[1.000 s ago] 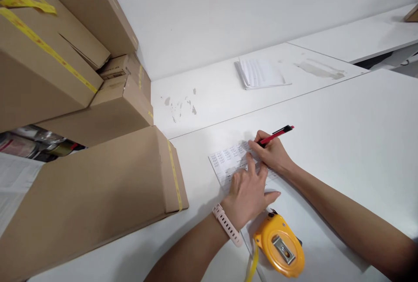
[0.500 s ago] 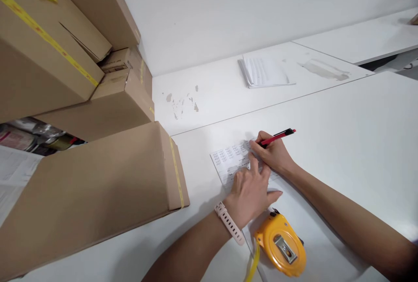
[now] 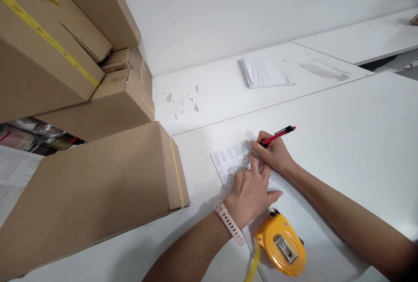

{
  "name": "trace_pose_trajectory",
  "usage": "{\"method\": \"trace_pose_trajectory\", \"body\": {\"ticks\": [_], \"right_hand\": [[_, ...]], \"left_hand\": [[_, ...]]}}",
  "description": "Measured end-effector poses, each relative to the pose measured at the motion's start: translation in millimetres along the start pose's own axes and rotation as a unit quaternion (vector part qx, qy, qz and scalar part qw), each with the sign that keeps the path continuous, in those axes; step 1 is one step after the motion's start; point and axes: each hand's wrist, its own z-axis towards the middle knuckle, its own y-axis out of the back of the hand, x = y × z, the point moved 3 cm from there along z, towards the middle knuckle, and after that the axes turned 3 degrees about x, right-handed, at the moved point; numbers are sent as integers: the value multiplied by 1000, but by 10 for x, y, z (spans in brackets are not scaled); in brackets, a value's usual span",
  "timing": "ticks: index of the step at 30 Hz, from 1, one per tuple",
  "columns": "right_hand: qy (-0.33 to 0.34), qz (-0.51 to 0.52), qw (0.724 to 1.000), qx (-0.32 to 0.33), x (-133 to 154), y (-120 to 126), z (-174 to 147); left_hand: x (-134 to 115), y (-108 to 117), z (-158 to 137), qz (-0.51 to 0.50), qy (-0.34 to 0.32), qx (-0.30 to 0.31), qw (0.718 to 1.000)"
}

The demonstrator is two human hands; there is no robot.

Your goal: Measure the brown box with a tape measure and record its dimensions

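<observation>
My right hand (image 3: 273, 153) grips a red and black pen (image 3: 278, 136) over the upper right of a paper sheet (image 3: 225, 164). Small handwritten columns fill the sheet's upper part, with printed lines below. The pen's writing tip is hidden behind my fingers. Resting on the sheet is my left hand (image 3: 251, 192), fingers spread, a pale pink band (image 3: 229, 223) on its wrist. Just below that hand lies an orange tape measure (image 3: 283, 245) with a metal belt clip; its yellow blade (image 3: 253, 264) runs out at the lower left.
Cardboard boxes (image 3: 98, 186) with yellow tape are stacked along the left; one open gap shows packed items. A pile of white papers (image 3: 266, 73) lies at the back of the white table (image 3: 342, 120). Peeled patches mark the surface near the wall.
The pen's top end has tilted up slightly in my right hand. My left hand, the sheet and the tape measure stay where they were.
</observation>
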Motion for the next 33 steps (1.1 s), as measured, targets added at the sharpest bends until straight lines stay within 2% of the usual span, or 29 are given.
{"method": "trace_pose_trajectory", "body": {"ticks": [19,33], "right_hand": [[-15,15,1000,-17,-39,15,-2],[-11,-3,1000,-5,-31,21,-7]], "left_hand": [[-15,-7,-14,0,2,-1,1000],[-10,-24,-6,3,-1,-2,1000]]}}
